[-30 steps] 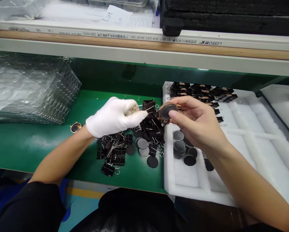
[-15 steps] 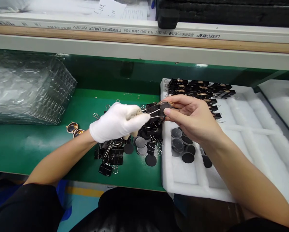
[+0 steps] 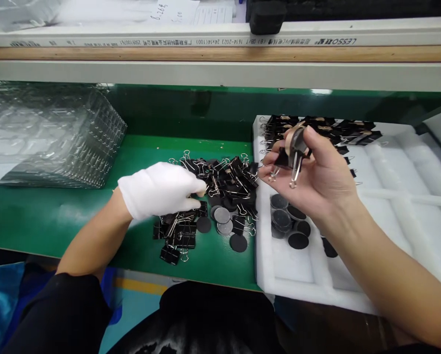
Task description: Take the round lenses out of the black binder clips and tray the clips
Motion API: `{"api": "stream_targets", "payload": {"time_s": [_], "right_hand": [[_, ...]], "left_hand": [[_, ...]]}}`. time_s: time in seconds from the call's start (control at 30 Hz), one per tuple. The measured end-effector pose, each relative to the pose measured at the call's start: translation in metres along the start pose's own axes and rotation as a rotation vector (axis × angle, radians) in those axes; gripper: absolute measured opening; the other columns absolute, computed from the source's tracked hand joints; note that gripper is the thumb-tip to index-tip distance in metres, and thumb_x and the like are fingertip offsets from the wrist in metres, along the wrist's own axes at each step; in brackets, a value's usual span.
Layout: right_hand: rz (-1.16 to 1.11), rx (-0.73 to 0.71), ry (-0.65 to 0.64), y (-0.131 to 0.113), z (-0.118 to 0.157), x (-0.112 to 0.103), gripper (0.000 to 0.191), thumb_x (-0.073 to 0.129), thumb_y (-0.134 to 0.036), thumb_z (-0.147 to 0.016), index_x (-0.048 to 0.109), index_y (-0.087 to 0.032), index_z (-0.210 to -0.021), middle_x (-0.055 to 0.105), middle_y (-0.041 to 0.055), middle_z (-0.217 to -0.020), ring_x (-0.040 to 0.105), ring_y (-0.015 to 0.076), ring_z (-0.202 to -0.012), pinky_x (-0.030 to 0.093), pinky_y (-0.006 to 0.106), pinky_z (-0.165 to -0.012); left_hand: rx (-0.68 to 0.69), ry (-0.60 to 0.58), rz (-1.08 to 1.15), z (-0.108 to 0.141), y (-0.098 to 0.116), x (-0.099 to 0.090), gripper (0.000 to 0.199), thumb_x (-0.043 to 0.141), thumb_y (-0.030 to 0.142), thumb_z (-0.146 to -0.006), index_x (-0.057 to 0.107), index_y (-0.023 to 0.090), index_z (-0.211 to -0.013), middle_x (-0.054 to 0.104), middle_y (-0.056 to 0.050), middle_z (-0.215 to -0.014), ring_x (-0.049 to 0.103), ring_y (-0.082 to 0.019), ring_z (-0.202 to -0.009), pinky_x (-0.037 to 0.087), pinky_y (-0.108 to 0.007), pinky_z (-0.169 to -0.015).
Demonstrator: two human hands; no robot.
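The right grip (image 3: 318,172) holds 1 watch (image 3: 289,141) in 1 clip (image 3: 283,158), clamping apparently done; moving it calls for steadiness. Left grip (image 3: 161,191), beside loose clips (image 3: 238,179): can't tell.

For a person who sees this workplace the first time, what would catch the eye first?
Probably the white-gloved left hand, by the heap of black clips mid-table. Then the bare right hand, holding a clip with a round part above the white tray. At far left, a shiny stack of clear plastic stands out.
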State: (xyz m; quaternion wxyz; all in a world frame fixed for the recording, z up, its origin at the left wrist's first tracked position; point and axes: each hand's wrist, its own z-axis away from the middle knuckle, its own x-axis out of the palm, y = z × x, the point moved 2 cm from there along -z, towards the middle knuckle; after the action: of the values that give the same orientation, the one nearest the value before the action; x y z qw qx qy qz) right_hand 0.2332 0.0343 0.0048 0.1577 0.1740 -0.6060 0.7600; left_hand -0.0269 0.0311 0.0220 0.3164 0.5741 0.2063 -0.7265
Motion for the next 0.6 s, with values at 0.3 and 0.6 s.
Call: {"api": "stream_targets", "payload": {"time_s": [0.3,0.6], "right_hand": [[0.152,-0.006,-0.078,0.005,0.002,0.006,0.041,0.084,-0.065,-0.078,0.064,-0.030,-0.086,0.064,0.0006,-0.087,0.066,0.0206,-0.084,0.057,0.036,-0.068],[0.165,0.017,-0.093,0.009,0.005,0.006,0.032,0.084,-0.055,-0.080,0.066,-0.030,-0.086,0.067,0.0008,-0.095,0.065,0.0215,-0.089,0.058,0.034,-0.066]], "left_hand": [[0.001,-0.007,-0.171,-0.001,0.011,0.014,0.023,0.060,0.029,-0.095,0.068,0.019,-0.075,0.064,-0.003,-0.070,0.060,-0.019,-0.061,0.031,-0.031,-0.056],[0.023,0.155,-0.247,0.003,-0.008,-0.015,0.035,0.045,0.042,-0.106,0.067,0.021,-0.089,0.066,-0.003,-0.083,0.058,-0.015,-0.063,0.032,-0.030,-0.060]]}}
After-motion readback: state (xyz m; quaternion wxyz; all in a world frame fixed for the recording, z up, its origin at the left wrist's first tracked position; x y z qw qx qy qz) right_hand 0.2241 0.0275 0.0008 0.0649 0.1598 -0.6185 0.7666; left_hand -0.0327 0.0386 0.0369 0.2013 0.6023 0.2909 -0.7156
